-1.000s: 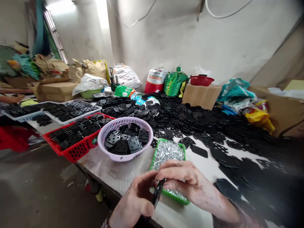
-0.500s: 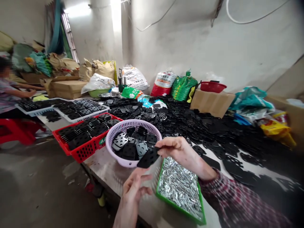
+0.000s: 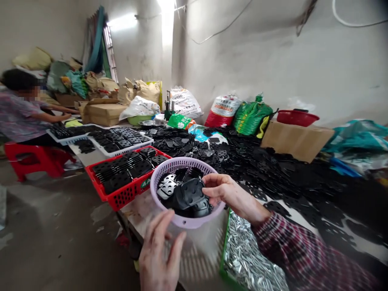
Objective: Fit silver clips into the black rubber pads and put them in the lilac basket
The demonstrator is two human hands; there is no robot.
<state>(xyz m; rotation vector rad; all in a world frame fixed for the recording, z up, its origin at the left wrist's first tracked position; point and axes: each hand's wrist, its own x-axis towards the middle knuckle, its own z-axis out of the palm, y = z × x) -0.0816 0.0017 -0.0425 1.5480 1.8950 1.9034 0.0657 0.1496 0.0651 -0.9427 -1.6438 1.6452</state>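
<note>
Between the thumb and fingers of my right hand point(image 3: 222, 194) is a flat black plate with holes point(image 3: 190, 191), pinched at its right edge. It is over the round lilac basket point(image 3: 185, 222), in which several similar black plates lie, some shiny with glare. My left hand point(image 3: 162, 248) is in front of the basket, its fingers apart and nothing in them. Right of it, under my right forearm, stands a green tray point(image 3: 224, 246) full of small silvery metal pins point(image 3: 248, 254); my sleeve hides part of it.
A red basket point(image 3: 113, 202) of stacked black plates stands left of the lilac one, with a white tray point(image 3: 121, 150) of plates behind. Loose black plates point(image 3: 254, 173) spread across the table. A cardboard box point(image 3: 297, 139) stands behind them. A co-worker point(image 3: 27, 109) sits far left.
My right hand has carried the black plate from the basket's front right edge to over its inside. My left hand has come lower, fingers spread. The view has turned slightly left.
</note>
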